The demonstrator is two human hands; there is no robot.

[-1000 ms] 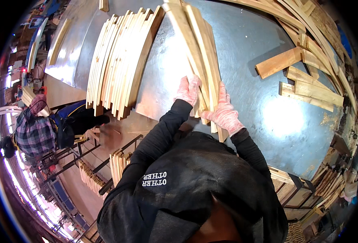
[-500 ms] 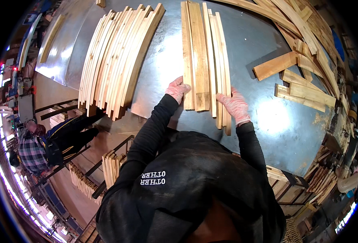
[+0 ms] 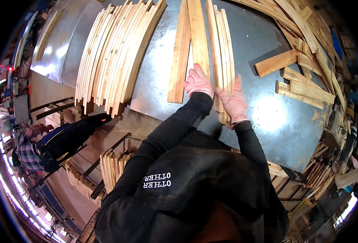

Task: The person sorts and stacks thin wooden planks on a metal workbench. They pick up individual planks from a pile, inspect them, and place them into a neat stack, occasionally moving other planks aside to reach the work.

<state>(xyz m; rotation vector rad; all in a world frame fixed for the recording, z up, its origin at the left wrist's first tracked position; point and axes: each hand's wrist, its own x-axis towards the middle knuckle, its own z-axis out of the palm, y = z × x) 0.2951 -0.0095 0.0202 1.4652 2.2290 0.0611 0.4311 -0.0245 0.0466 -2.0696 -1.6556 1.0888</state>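
Observation:
My left hand [image 3: 199, 82], in a pale red-and-white knit glove, lies over the near part of a wide wooden board [image 3: 198, 34], its fingers bent onto the wood. The hand and sleeve hide the board's near end. Left of it, another board [image 3: 179, 67] lies at a slant, with a narrow wedge of tabletop between the two. My right hand [image 3: 233, 104], gloved alike and slightly blurred, rests against the near ends of several thin wooden strips [image 3: 222, 48]. Its fingers stretch along their right side, and the thumb reaches over them.
A row of several long strips [image 3: 118, 56] covers the left of the metal table [image 3: 154, 77]. Short offcuts [image 3: 276, 63] and long slats [image 3: 296, 20] are piled at the right. Lower left, a person in a plaid shirt [image 3: 29, 152] is near racks of stacked wood [image 3: 110, 168].
My left hand has moved right, from the left board's edge onto the wide board. The left board now slants away at its near end. The thin strips stand apart from the boards.

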